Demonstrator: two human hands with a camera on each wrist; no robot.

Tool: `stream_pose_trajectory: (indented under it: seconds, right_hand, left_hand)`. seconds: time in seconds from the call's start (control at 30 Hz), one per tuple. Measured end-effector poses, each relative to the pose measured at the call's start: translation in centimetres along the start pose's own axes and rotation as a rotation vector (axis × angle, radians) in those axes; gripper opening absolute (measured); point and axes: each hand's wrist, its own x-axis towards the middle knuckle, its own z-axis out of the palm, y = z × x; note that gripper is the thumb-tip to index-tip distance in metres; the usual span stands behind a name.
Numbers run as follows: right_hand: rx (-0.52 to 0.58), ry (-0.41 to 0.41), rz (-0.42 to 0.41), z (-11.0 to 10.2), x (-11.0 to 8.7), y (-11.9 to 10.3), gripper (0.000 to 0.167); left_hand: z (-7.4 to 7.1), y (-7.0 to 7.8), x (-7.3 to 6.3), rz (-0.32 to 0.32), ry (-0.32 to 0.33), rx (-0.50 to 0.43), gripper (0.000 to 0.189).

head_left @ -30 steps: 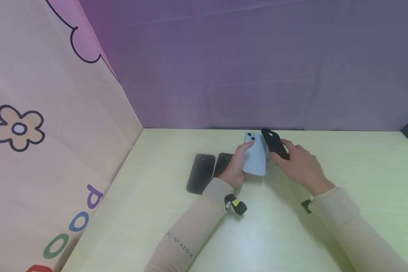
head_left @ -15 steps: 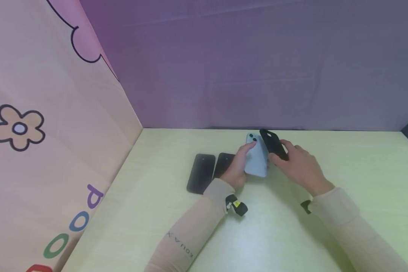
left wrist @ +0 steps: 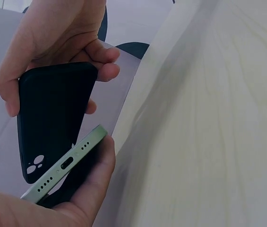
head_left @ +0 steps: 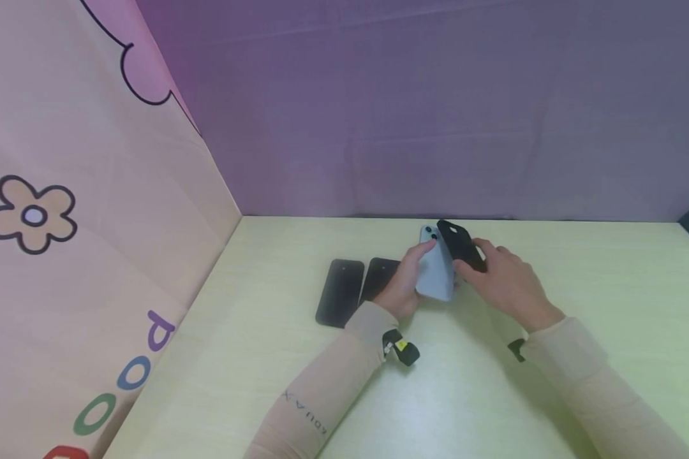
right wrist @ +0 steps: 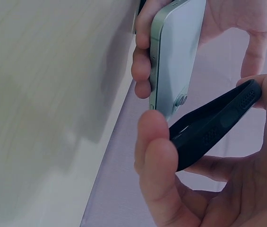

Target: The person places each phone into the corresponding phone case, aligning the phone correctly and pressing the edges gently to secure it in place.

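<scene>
My left hand (head_left: pixel 400 285) grips a pale blue-green smartphone (head_left: pixel 434 273), its back with the twin camera facing up and the thumb along its left edge. In the left wrist view the phone's bottom end (left wrist: pixel 67 163) shows its charging port and speaker holes. With my right hand (head_left: pixel 508 280) I hold a black phone case (head_left: pixel 460 243) by its lower end, tilted. The case's camera cut-out end overlaps the phone's upper right edge in the head view. From the right wrist, the open inside of the case (right wrist: pixel 213 125) faces the phone's back (right wrist: pixel 183 52).
Two dark phone-shaped slabs, one on the left (head_left: pixel 340 293) and one (head_left: pixel 377 277) partly hidden by my left hand, lie on the pale wooden table (head_left: pixel 252 357). A purple cloth wall (head_left: pixel 436 108) rises behind the table, and a printed cloth (head_left: pixel 92 159) stands at left.
My left hand has shifted slightly right with the phone, bringing it nearer the case. The case has dipped a little to the left, over the phone's edge.
</scene>
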Motion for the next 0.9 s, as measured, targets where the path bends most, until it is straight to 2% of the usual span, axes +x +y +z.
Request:
stream_pose_trajectory:
  seconds: [0.13,0.33,0.9]
  right_hand:
    - [-0.003,0.000,-0.005,0.15,0.03,0.05,0.086]
    - [0.000,-0.002,-0.007,0.14,-0.04,0.01,0.086]
    - [-0.004,-0.014,-0.011,0.32,0.03,-0.05,0.086]
  left_hand:
    - [0.08,-0.04,-0.04,-0.007,0.015,0.003,0.060]
    - [0.16,-0.06,-0.03,-0.006,-0.008,0.010,0.055]
    - [0.16,-0.32,0.14,0.001,-0.004,0.009,0.057]
